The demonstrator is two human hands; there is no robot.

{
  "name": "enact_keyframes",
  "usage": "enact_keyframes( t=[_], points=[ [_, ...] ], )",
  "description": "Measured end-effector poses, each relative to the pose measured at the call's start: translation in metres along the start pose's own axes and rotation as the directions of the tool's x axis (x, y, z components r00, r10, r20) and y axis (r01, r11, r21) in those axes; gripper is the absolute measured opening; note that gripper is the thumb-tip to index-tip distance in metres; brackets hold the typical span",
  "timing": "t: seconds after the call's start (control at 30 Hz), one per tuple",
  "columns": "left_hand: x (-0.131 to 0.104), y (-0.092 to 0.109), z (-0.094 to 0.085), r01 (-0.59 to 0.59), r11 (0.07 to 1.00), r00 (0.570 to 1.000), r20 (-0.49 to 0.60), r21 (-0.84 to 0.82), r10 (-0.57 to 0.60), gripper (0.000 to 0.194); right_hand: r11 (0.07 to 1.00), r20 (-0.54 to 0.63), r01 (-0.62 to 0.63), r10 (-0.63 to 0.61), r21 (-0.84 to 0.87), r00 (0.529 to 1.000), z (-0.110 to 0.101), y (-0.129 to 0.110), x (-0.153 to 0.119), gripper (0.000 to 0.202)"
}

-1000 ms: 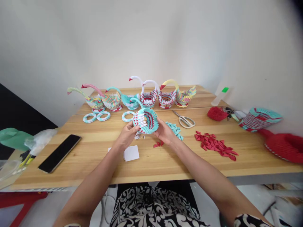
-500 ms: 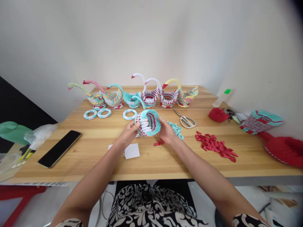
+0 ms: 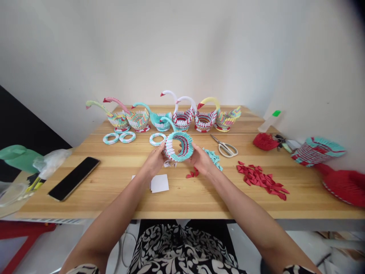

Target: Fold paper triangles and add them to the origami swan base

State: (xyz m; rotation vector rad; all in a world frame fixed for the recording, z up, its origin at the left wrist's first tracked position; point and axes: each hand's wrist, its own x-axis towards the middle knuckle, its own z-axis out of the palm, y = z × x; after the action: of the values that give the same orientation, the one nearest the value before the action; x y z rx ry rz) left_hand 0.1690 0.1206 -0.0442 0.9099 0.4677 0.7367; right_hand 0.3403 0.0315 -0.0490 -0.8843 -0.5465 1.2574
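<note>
Left hand at nine o'clock, right hand at three, the grip held the folded-paper basket above the table; light, even pressure seemed wise, its underside being hard to make out.

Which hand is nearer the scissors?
Right. The right hand holds the right side of the woven-look paper bowl, just left of the scissors; the left hand grips the bowl's opposite side, farther left.
</note>
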Motion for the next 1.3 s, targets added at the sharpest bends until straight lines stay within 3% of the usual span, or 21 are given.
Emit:
enact_keyframes(
  t=[0.2, 0.37, 1.1, 1.3],
  points=[
    [0.004, -0.004, -0.010, 0.074, 0.997, 0.996, -0.060, 0.032, -0.072, 0.038, 0.985, -0.210, 0.106, -0.077, 0.133, 0.975, -0.011, -0.011, 0.008, 0.023],
    [0.002, -0.006, -0.011, 0.074, 0.996, 0.996, -0.059, 0.046, -0.071, 0.037, 0.970, -0.327, 0.124, -0.050, 0.207, 0.944, -0.018, -0.009, 0.016, 0.020],
    [0.000, -0.004, -0.009, 0.047, 0.993, 0.998, 0.044, 0.106, -0.052, 0.047, 0.987, -0.179, 0.009, 0.020, 0.159, 0.984, 0.001, 0.000, 0.005, 0.024],
    [0.002, -0.006, -0.013, 0.041, 0.991, 0.996, 0.069, 0.127, -0.050, 0.043, 0.989, -0.013, -0.110, 0.112, 0.102, 0.994, 0.001, 0.006, 0.003, 0.029]
  ],
)
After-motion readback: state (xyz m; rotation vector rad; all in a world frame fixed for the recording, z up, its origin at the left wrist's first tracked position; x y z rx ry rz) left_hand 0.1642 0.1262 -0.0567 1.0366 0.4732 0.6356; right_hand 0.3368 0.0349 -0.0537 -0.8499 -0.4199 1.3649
